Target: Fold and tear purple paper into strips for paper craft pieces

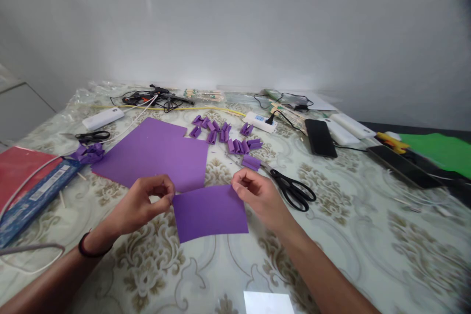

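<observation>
Between my hands is a small purple rectangle of paper [211, 215], gripped by its upper corners. My left hand [147, 201] pinches the left corner and my right hand [257, 196] the right one. Just behind lies a larger purple sheet [162, 149] with a cut-out notch at its far edge. Several folded purple paper pieces [224, 132] are scattered beyond my right hand. Black-handled scissors [294, 189] rest to the right of that hand, a purple folded piece [251, 162] lying by their blades.
On the left are a second pair of scissors [91, 136], purple scraps [88, 153], a red sheet [22, 171] and a blue package [39, 198]. A white power strip [260, 121], a black phone [321, 137] and a green sheet [437, 152] lie towards the back and right. Tangled cables [156, 98] run along the wall.
</observation>
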A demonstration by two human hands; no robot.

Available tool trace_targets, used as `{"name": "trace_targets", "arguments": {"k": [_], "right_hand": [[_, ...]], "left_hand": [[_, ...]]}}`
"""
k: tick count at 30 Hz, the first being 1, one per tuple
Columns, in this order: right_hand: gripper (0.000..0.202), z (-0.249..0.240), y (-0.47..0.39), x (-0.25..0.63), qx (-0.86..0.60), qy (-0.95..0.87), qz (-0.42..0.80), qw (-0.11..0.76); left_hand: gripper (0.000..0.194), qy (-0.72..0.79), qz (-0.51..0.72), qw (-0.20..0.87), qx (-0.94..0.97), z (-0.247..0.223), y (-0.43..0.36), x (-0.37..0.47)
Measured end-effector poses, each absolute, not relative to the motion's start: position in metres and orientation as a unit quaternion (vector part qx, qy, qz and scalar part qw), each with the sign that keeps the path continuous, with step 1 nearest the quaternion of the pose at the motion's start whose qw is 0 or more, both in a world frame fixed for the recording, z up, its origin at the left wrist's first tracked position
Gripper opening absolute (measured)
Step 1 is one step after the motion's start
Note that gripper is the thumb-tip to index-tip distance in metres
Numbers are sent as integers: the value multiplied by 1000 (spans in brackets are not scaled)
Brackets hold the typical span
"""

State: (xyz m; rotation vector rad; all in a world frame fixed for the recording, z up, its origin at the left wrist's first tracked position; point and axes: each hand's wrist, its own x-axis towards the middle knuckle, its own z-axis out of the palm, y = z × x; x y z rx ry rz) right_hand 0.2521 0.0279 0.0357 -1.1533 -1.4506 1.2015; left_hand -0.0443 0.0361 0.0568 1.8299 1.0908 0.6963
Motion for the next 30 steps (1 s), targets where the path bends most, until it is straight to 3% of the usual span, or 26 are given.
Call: {"name": "trace_targets", "arguments": {"k": [6,14,21,30], "right_hand": [[15,35,18,242,-453,-607,501,418],[5,36,11,232,-446,-648,480,389],[11,37,0,218,-428,-684,456,375],[14,37,-7,213,-406,-697,449,385]], "left_hand": [[20,448,250,413,752,49,33,-36],[23,423,235,391,783,43,24,-28],[27,395,244,382,799,41,12,-20],[12,384,258,373,804,41,8,-17]]}}
